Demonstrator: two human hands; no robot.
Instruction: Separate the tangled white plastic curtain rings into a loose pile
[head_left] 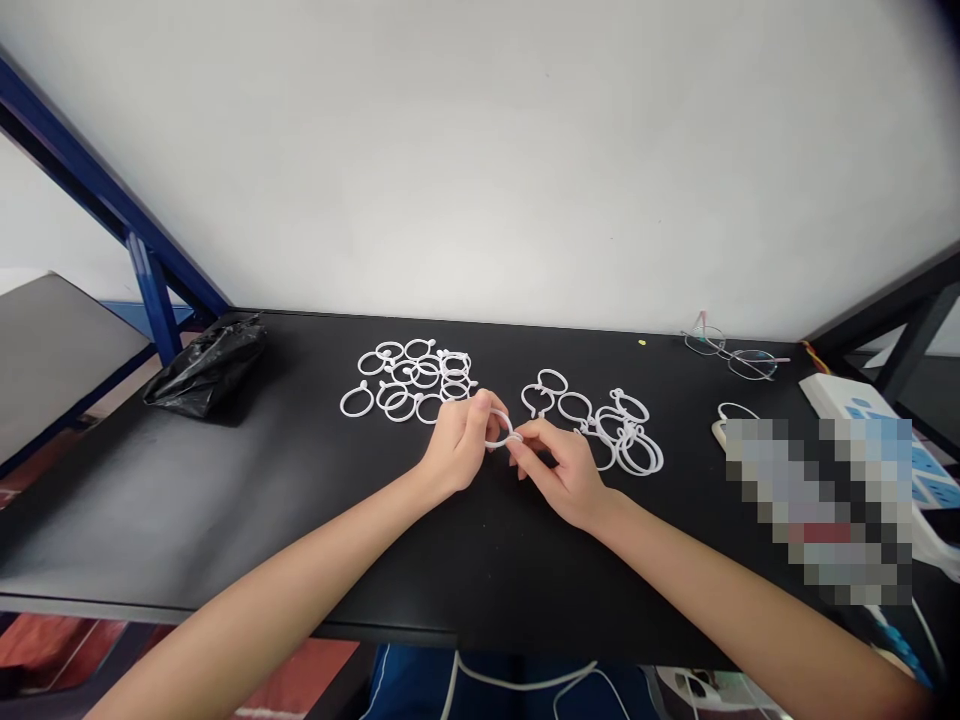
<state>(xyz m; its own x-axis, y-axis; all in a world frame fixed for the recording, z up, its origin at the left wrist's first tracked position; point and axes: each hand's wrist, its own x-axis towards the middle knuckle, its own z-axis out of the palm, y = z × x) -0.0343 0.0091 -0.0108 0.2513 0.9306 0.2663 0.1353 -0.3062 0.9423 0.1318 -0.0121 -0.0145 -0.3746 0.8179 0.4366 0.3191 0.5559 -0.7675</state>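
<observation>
Both hands meet at the middle of a black table (225,500), pinching one white plastic ring (501,430) between them. My left hand (461,440) grips the ring's left side with curled fingers. My right hand (559,465) pinches its right side. Behind my left hand lies a spread of several closed white rings (409,380). Behind my right hand lies another cluster of several white rings (600,420), some overlapping.
A crumpled black plastic bag (210,370) sits at the table's back left. Eyeglasses (727,352) lie at the back right, near a white power strip (885,430) and a blurred-out patch. Blue metal frame bars (150,290) stand to the left. A white wall is behind.
</observation>
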